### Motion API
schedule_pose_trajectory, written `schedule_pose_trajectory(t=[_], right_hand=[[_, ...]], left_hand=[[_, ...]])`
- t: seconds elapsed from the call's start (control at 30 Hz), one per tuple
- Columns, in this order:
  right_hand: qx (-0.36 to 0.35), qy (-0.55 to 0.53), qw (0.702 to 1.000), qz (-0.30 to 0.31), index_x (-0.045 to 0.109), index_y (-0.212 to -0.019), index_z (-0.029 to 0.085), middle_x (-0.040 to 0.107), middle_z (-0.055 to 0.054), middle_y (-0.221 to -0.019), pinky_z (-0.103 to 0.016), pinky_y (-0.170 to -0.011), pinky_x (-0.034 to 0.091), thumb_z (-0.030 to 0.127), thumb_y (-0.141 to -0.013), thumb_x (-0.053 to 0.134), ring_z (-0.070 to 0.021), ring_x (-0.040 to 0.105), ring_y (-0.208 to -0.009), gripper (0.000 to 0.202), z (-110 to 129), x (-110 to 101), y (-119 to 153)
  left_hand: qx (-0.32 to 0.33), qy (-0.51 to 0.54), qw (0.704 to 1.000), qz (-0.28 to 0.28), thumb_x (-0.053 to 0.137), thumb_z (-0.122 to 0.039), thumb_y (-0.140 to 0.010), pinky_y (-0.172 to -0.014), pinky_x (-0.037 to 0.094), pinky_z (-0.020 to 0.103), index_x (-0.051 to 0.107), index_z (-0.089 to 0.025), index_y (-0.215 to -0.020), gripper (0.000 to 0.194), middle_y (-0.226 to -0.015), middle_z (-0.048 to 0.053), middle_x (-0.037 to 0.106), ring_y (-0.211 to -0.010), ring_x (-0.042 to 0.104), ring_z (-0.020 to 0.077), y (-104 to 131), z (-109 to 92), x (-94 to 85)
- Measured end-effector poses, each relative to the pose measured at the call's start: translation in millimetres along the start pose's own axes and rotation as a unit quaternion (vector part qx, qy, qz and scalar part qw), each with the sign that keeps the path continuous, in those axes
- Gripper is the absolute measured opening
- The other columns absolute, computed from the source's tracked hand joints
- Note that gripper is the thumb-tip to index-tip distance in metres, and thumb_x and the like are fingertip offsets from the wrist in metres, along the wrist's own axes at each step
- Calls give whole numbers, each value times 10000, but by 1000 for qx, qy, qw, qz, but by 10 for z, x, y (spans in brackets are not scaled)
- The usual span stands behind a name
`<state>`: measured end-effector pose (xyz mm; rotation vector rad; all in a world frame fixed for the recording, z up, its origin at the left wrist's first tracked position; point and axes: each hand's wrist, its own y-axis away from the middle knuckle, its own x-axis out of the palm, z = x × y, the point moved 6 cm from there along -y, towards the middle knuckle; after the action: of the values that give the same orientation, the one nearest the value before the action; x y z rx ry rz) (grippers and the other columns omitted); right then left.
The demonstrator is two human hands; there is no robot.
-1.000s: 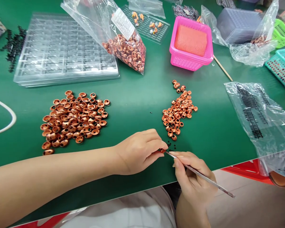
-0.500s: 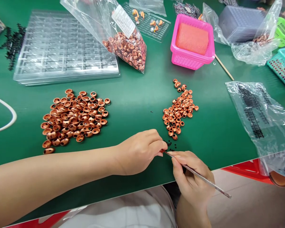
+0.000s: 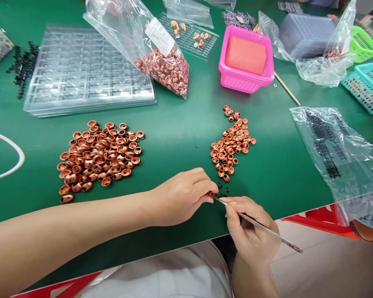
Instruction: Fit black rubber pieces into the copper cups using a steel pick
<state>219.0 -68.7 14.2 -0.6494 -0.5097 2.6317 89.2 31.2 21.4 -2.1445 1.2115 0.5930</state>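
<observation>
My left hand pinches a small copper-coloured cup between thumb and fingertips, near the table's front edge. In my right hand is a thin metal tool, held like a pen, with its tip at the cup. Tiny black pieces lie on the green table just beyond the fingertips. Behind them is a small pile of copper cups. A larger pile of copper cups spreads to the left, beyond my left forearm. The inside of the held cup is mostly hidden by fingers.
Clear trays stand at the back left, a bag of copper cups against them. A pink basket holds a red block. To the right lies a bag of black parts. A white loop is at the left.
The view has shifted slightly. The held cup shows a little more between my left fingertips, and the tool's tip stays at it.
</observation>
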Motion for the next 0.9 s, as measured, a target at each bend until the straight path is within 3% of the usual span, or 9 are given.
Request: schedule_pose_trajectory(t=[0.27, 0.57, 0.9], right_hand=[[19, -11, 999, -24, 646, -988, 231, 751, -20, -917, -339, -684, 593, 23, -795, 662, -185, 725, -816, 284, -25, -15, 24], [24, 8, 1000, -15, 642, -967, 241, 756, -30, -897, -340, -680, 593, 76, -823, 657, -189, 729, -798, 220, -25, -2, 10], [11, -1, 1000, 0, 647, -999, 232, 757, -27, -933, -352, -692, 585, 31, -803, 662, -191, 727, -814, 281, -19, -1, 9]], left_hand=[[-5, 29, 1000, 0, 512, -104, -953, -724, 493, 289, 619, -99, -1007, 121, -883, 96, 656, -822, 548, 182, 5, 12, -27], [-10, 35, 999, -2, 519, -107, -950, -741, 493, 285, 611, -128, -1004, 109, -889, 86, 662, -828, 557, 179, 3, 22, -22], [-1, 21, 1000, -1, 506, -104, -952, -734, 498, 283, 621, -111, -1006, 127, -893, 96, 657, -825, 562, 182, -2, 3, -27]])
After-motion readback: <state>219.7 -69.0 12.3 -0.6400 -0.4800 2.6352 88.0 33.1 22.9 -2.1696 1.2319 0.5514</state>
